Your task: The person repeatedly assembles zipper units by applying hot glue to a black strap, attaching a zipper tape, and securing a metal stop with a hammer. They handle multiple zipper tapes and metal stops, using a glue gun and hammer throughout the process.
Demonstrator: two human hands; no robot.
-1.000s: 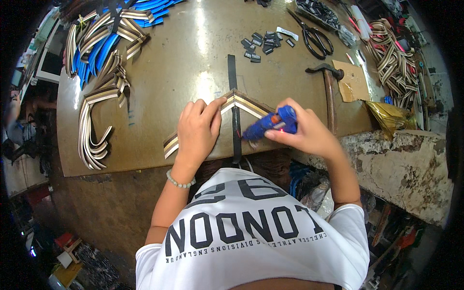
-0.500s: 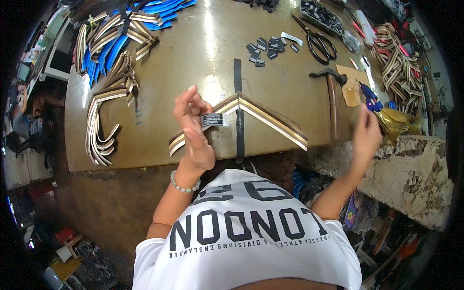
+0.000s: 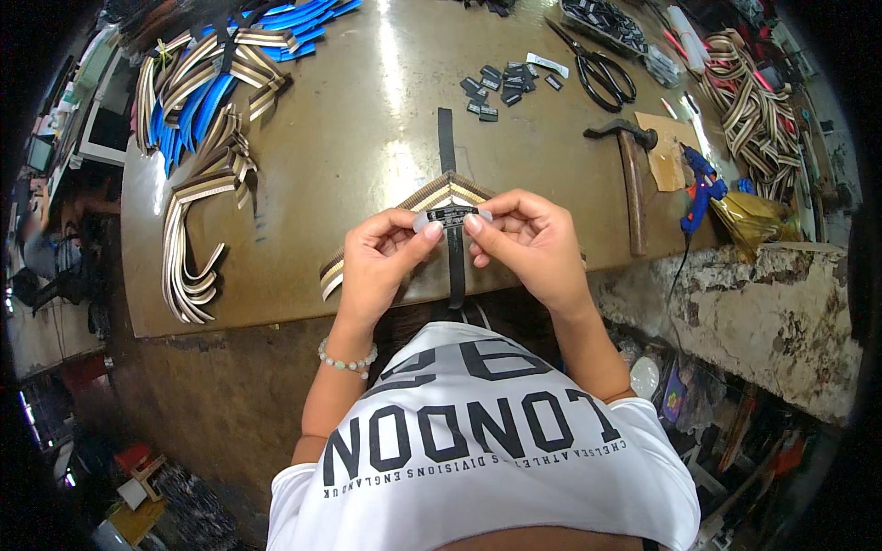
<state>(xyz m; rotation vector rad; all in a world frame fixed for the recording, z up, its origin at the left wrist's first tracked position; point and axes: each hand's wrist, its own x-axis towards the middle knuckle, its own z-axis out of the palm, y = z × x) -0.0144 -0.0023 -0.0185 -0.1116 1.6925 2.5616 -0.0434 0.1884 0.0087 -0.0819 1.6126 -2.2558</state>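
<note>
A small black label with pale ends (image 3: 451, 217) is stretched between my two hands, above the table's front part. My left hand (image 3: 378, 257) pinches its left end, and my right hand (image 3: 537, 241) pinches its right end between thumb and fingers. Under it lies a striped webbing strap (image 3: 425, 196) in brown, tan and white, bent to a peak. A black strip (image 3: 446, 138) runs front to back beneath that peak. My hands cover much of the strap's two arms.
Black labels (image 3: 514, 83), scissors (image 3: 602, 78), a hammer (image 3: 634, 188) and a blue glue gun (image 3: 703, 188) with a trailing cord lie right. Striped strap bundles (image 3: 193, 188) lie left, and more straps (image 3: 749, 110) are heaped far right.
My right hand has come from beside the glue gun to the middle and taken the label's right end. My left hand has turned and moved right with the label, over the strap's peak.
</note>
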